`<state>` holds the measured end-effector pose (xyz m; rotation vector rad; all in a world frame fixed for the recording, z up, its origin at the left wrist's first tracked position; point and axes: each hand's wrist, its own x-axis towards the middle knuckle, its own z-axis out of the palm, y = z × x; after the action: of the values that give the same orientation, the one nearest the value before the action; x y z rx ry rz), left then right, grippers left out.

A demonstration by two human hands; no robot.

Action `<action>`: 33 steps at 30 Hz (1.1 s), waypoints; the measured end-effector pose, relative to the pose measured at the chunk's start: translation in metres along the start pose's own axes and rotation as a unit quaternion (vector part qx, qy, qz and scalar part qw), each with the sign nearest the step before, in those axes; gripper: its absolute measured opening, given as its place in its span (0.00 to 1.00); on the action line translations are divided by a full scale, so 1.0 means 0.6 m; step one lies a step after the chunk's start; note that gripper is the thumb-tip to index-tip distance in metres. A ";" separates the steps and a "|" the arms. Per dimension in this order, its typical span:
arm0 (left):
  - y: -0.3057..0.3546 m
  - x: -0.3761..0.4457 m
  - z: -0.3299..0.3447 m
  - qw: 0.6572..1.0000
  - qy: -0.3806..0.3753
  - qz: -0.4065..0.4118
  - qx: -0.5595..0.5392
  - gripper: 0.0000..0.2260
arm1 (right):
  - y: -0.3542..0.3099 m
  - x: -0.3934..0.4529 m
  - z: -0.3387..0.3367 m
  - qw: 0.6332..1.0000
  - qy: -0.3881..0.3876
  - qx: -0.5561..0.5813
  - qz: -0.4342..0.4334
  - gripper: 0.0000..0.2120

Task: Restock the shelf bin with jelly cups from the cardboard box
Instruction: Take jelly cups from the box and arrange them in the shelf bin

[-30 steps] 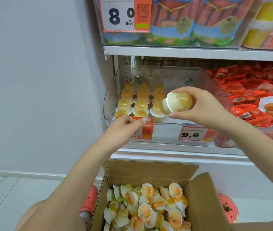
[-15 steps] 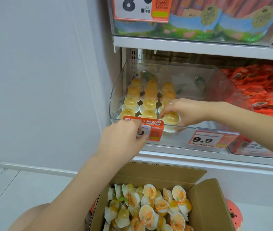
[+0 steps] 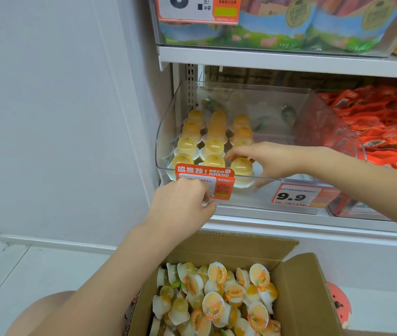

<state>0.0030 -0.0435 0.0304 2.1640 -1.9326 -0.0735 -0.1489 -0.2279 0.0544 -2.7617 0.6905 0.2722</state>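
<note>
Gripping: right hand (image 3: 273, 160), fingers curled round a domed glossy cup (image 3: 241, 166), at 6 o'clock in the clear bin (image 3: 166, 132).
Pinching: left hand (image 3: 180, 202), on the orange card tag (image 3: 214, 180).
Box (image 3: 306, 297): corrugated, foil-lidded cups heaped.

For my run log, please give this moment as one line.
right hand: placing jelly cup in shelf bin | left hand: pinching price tag | cardboard box: stocked

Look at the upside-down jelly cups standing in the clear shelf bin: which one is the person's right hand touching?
The front cup of the third column, nearest the bin's front wall; the right hand curls round it, and the other cups stand untouched.
</note>
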 end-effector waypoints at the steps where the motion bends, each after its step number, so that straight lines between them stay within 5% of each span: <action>1: 0.000 -0.001 0.001 1.000 -0.003 0.007 -0.001 0.12 | 0.000 -0.009 -0.007 1.000 0.009 0.006 0.006 0.40; 4: -0.002 -0.006 0.008 0.999 -0.031 0.025 0.004 0.11 | -0.001 -0.062 -0.020 0.991 0.130 0.018 0.017 0.31; 7: 0.008 -0.010 0.037 0.994 -0.091 0.059 0.025 0.09 | -0.035 -0.140 0.017 0.940 0.339 0.037 0.005 0.16; 9: 0.016 -0.014 0.077 0.986 -0.146 0.078 0.028 0.09 | -0.062 -0.180 0.076 0.920 0.391 0.031 -0.006 0.09; 11: 0.014 -0.025 0.135 0.974 -0.211 0.078 0.023 0.09 | -0.069 -0.199 0.154 0.940 0.340 0.028 -0.010 0.08; 15: -0.014 -0.061 0.265 0.944 -0.326 0.027 0.049 0.11 | -0.046 -0.191 0.320 0.995 0.072 0.017 0.073 0.15; 19: -0.028 -0.099 0.372 0.927 -0.374 -0.040 0.005 0.12 | -0.024 -0.146 0.464 0.965 -0.059 0.076 0.244 0.23; 25: -0.017 -0.119 0.478 0.923 -0.363 0.033 0.127 0.30 | -0.002 -0.074 0.600 0.839 0.051 0.246 0.484 0.40; 29: -0.004 -0.131 0.516 0.933 -0.321 0.048 0.153 0.35 | -0.007 -0.043 0.628 0.772 0.177 0.240 0.561 0.31; 33: -0.002 -0.144 0.527 0.947 -0.298 0.034 0.111 0.34 | -0.021 -0.037 0.635 0.742 0.271 0.248 0.561 0.26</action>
<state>-0.0683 -0.0039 -0.2868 2.4119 -2.4288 -0.5905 -0.2054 -0.0881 -0.2962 -1.5625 2.1387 -0.4689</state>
